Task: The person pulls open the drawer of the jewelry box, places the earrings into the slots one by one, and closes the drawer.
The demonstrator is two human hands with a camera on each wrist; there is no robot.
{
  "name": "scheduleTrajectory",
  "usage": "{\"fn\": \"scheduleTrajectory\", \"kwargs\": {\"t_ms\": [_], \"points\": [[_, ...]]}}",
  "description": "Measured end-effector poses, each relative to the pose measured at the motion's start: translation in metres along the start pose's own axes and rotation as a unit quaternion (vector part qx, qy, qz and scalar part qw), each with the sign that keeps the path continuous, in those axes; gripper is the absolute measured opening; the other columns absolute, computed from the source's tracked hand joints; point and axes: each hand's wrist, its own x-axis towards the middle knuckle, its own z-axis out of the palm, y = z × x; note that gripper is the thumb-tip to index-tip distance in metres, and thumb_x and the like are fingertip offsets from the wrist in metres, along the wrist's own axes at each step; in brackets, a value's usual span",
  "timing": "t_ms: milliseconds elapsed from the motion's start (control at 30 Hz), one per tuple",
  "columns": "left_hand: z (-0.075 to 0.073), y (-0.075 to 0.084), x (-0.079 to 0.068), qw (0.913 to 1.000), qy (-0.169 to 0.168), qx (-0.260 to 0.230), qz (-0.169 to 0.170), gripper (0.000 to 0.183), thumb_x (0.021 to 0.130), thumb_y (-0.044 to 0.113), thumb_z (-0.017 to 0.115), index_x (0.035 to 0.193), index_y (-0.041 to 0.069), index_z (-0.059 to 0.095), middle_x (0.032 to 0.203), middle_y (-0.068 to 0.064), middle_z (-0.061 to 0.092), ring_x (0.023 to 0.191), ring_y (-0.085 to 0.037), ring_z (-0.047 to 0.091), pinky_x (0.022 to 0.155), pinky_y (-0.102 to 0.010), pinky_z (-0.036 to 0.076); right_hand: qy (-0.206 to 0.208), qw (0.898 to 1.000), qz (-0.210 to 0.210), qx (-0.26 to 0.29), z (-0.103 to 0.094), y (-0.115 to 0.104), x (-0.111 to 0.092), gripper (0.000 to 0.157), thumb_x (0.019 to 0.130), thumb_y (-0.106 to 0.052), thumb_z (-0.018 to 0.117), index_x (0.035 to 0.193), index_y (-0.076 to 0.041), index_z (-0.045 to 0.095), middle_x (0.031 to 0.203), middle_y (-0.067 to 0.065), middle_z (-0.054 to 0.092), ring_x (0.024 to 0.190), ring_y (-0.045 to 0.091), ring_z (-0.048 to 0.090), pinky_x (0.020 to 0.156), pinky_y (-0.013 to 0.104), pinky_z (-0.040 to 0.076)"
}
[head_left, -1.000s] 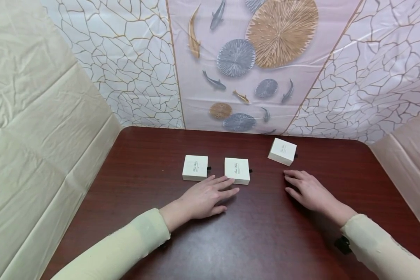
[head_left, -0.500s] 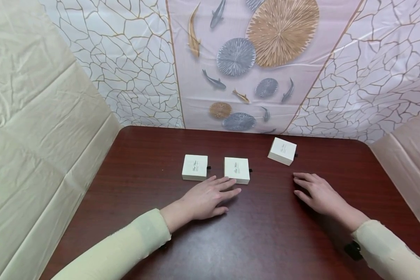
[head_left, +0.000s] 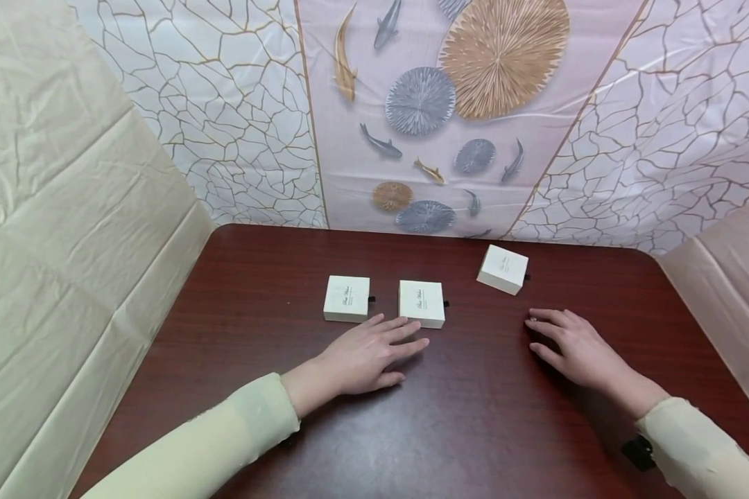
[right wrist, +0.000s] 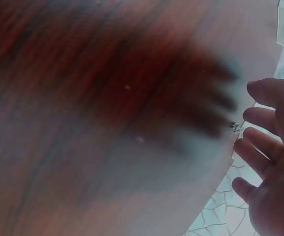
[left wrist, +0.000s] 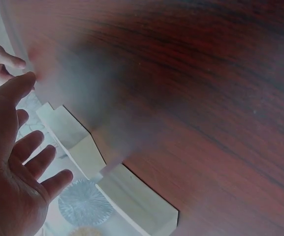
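Note:
Three small white boxes with dark script on top and black tabs lie on the table: a left box (head_left: pixel 347 299), a middle box (head_left: pixel 421 304) and a right box (head_left: pixel 503 269). My left hand (head_left: pixel 367 357) is palm down, fingers spread, at the near edge of the middle box; whether it touches is unclear. My right hand (head_left: pixel 577 350) hangs low, fingers loosely bent, nearer me than the right box. By its fingertips shows a tiny silvery, sparkling thing (right wrist: pixel 235 128), too small to name. I cannot tell whether the fingers touch it.
The dark red-brown wooden table (head_left: pixel 424 443) has rounded far corners. Behind it hangs a patterned cloth (head_left: pixel 262 152) with printed fish and round leaves. Beige cloth (head_left: pixel 56 277) closes off the left side. A dark object (head_left: pixel 638 452) is strapped under the right sleeve.
My right hand has slid to the right and slightly nearer me, and the tiny silvery thing now shows at its fingertips. The left hand and the boxes stay practically where they were.

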Motion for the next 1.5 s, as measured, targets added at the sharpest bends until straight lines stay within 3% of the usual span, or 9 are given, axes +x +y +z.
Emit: {"fn": "scheduleTrajectory", "kwargs": {"t_ms": [233, 533, 933, 1500], "points": [[-0.005, 0.001, -0.005, 0.9997, -0.008, 0.021, 0.006, 0.066, 0.106, 0.048, 0.065, 0.165, 0.025, 0.046, 0.171, -0.004, 0.039, 0.158, -0.025, 0.037, 0.126, -0.052, 0.034, 0.004, 1.0, 0.004, 0.003, -0.007, 0.0, 0.014, 0.048, 0.08, -0.007, 0.089, 0.125, 0.001, 0.075, 0.133, 0.025, 0.067, 0.118, 0.049, 0.062, 0.096, 0.07, 0.046], [-0.006, 0.001, -0.01, 0.9991, -0.009, 0.039, 0.014, 0.067, 0.106, 0.052, 0.063, 0.164, 0.026, 0.046, 0.17, -0.005, 0.041, 0.158, -0.024, 0.037, 0.127, -0.052, 0.033, 0.016, 1.0, 0.001, -0.007, -0.014, -0.001, 0.048, 0.052, 0.083, -0.009, 0.087, 0.131, 0.002, 0.072, 0.135, 0.028, 0.065, 0.119, 0.049, 0.061, 0.093, 0.071, 0.048], [-0.007, 0.0, -0.018, 0.999, -0.019, 0.039, 0.009, 0.066, 0.107, 0.053, 0.061, 0.165, 0.026, 0.046, 0.171, -0.004, 0.04, 0.159, -0.024, 0.035, 0.127, -0.054, 0.033, -0.032, 0.999, 0.027, 0.015, -0.008, -0.003, 0.087, 0.061, 0.092, -0.016, 0.083, 0.144, 0.007, 0.06, 0.148, 0.036, 0.054, 0.131, 0.059, 0.052, 0.107, 0.07, 0.043], [-0.002, 0.001, -0.022, 0.9987, -0.037, 0.035, 0.005, 0.065, 0.107, 0.053, 0.06, 0.165, 0.028, 0.045, 0.172, -0.003, 0.039, 0.159, -0.023, 0.035, 0.127, -0.051, 0.033, -0.111, 0.99, 0.08, 0.017, 0.006, 0.02, 0.114, 0.069, 0.103, -0.025, 0.073, 0.155, 0.009, 0.046, 0.16, 0.038, 0.038, 0.142, 0.06, 0.039, 0.114, 0.07, 0.038]]}}
